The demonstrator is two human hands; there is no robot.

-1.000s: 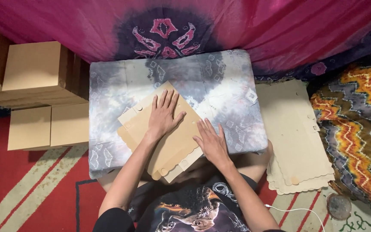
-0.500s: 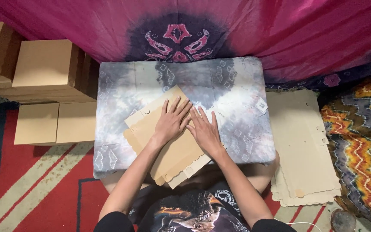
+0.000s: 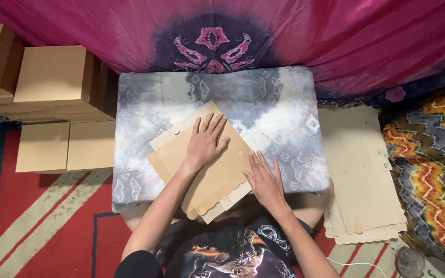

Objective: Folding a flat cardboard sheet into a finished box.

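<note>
Neither of our hands grips anything: the left hand (image 3: 205,141) lies flat, fingers spread, pressing on the flat cardboard blank (image 3: 202,164), and the right hand (image 3: 264,180) lies open too, palm down at the blank's lower right edge, partly on the tie-dye cloth (image 3: 263,103) that covers the low table. The blank sits tilted on the cloth, just in front of us, its scalloped edge and small tabs toward our body. It appears folded flat in layers, one panel doubled over another, but no wall stands up yet, so we judge the folding as only begun: creases pressed, box shape still to come. To our left, finished closed boxes (image 3: 52,77) stand stacked on the red patterned rug (image 3: 42,221), which suggests several are already made. To our right, a stack of unfolded blanks (image 3: 359,175) lies on the floor beside the table, well apart from our hands, so much work seems left.
</note>
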